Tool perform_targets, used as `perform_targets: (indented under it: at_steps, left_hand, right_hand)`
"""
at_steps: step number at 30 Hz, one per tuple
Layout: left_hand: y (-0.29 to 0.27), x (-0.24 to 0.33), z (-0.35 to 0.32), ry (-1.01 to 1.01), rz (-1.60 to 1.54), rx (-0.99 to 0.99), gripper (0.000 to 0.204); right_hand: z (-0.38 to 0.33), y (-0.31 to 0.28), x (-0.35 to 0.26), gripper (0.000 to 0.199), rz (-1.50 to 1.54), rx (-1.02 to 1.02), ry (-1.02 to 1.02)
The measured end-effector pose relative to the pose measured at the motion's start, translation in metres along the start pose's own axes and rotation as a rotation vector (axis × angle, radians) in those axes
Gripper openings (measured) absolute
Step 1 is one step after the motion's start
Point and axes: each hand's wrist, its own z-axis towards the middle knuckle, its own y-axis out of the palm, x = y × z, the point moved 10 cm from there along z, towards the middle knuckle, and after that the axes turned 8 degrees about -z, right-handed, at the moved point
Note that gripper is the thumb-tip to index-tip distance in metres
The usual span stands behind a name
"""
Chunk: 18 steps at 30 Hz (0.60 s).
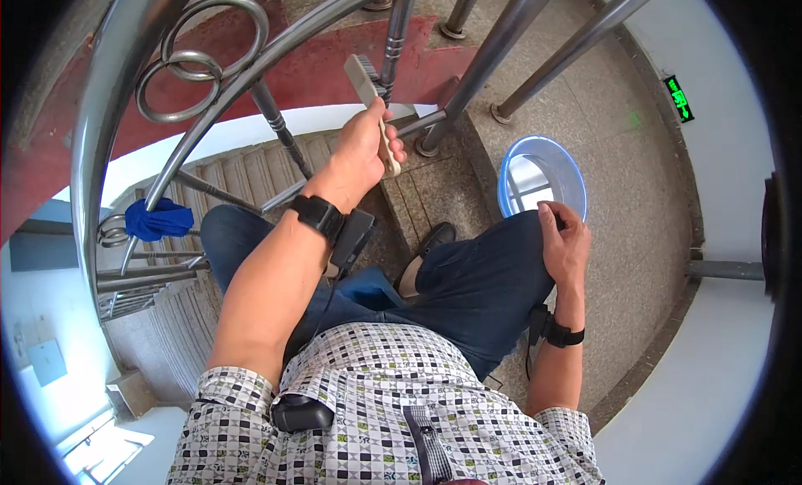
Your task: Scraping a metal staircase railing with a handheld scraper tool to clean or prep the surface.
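My left hand is closed around the beige handle of a scrub brush. The brush is tilted up and away, and its dark bristles face a steel baluster of the stair railing, seemingly against it. My right hand rests over my right knee with thumb and fingers apart, holding nothing that shows; some fingertips are hidden. Just beyond that knee stands a round plastic bucket with a blue rim, and water inside reflects a bright window shape.
A blue cloth hangs on the railing at the left, below steel decorative rings. Stairs descend on the left. Several steel posts rise ahead of me. A lit green sign is on the right wall.
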Motion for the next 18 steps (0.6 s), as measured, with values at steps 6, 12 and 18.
perform_targets:
  at_steps: [6,12,18]
  left_hand:
    - [0.004,-0.051,-0.034,-0.034,-0.064,-0.067,0.034]
    - [0.008,-0.05,-0.029,-0.017,-0.048,-0.06,0.034]
    - [0.007,-0.016,0.005,-0.009,-0.031,-0.02,0.033]
  right_hand:
    - [0.001,-0.001,-0.002,0.033,-0.014,0.013,-0.019]
    - [-0.001,0.0,-0.001,0.032,0.029,-0.022,0.02]
    - [0.0,-0.002,0.0,0.032,0.01,0.001,-0.006]
